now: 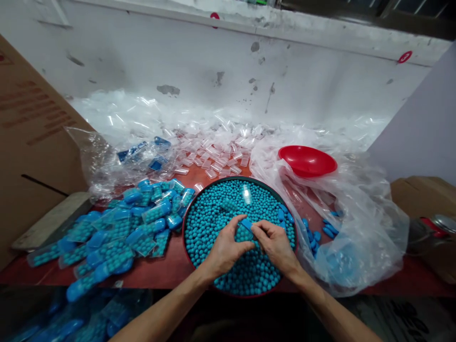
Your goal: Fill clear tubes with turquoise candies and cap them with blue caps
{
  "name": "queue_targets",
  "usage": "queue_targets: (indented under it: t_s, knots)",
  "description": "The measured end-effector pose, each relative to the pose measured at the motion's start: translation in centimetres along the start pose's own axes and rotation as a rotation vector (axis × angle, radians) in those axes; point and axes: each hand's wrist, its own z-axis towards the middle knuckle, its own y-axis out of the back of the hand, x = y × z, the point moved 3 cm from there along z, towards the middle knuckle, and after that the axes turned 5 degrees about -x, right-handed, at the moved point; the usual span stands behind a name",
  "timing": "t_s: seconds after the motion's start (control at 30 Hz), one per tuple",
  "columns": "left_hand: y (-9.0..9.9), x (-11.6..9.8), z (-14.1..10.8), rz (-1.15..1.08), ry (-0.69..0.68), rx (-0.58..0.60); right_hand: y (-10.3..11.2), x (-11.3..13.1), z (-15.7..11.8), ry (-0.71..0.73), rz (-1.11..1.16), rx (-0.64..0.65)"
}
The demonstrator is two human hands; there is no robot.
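Over a round tub (185, 237) full of small blue beads (213, 209), both of my hands meet at one small clear plastic box (243, 233) of beads. My left hand (228, 244) grips the box between thumb and fingers. With my right hand (273, 241) I pinch the blue cap (246, 223) at the box's upper end; whether it is fully seated I cannot tell. An unheld clear box (247, 194) lies on the beads near the tub's far side. A few loose blue caps (282, 214) rest on the beads at the right.
Filled, capped boxes (121, 228) pile up on the left, with more below the table edge. Empty clear boxes (213, 159) spread behind the tub. A red bowl (308, 161) sits on a plastic bag (356, 228) at right. A cardboard box (35, 118) stands far left.
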Motion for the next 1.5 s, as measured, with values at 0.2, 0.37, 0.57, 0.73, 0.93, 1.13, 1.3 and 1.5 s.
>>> queue_targets:
  t_s: [0.2,0.37,0.57,0.73,0.93,1.13,1.3,1.5]
  knots:
    - [0.0,0.5,-0.3,0.23,-0.08,-0.024,0.0,-0.4,-0.5,-0.014,0.008,0.02]
    - [-0.2,-0.1,-0.5,0.171,-0.111,0.027,0.5,0.0,-0.5,0.006,0.003,0.036]
    - [-0.1,-0.5,-0.3,0.143,-0.009,0.096,1.1,1.5,-0.6,0.257,-0.152,0.094]
    - [0.0,-0.5,0.6,0.172,-0.044,0.032,0.8,0.5,0.2,0.342,-0.252,0.063]
    - [-0.8,-0.1,-0.4,0.013,0.152,0.163,1.1,-0.4,-0.9,0.233,-0.13,0.063]
    - [-0.8,-0.3,-0.6,0.011,0.029,0.061,1.4,-0.3,-1.2,0.347,-0.216,0.142]
    - [-1.1,-0.1,-0.7,-0.067,0.143,0.168,1.2,-0.3,-1.0,0.314,-0.167,0.115]
    - [-1.2,-0.3,-0.9,-0.108,0.136,0.21,1.8,-1.0,-0.9,0.196,-0.104,0.147]
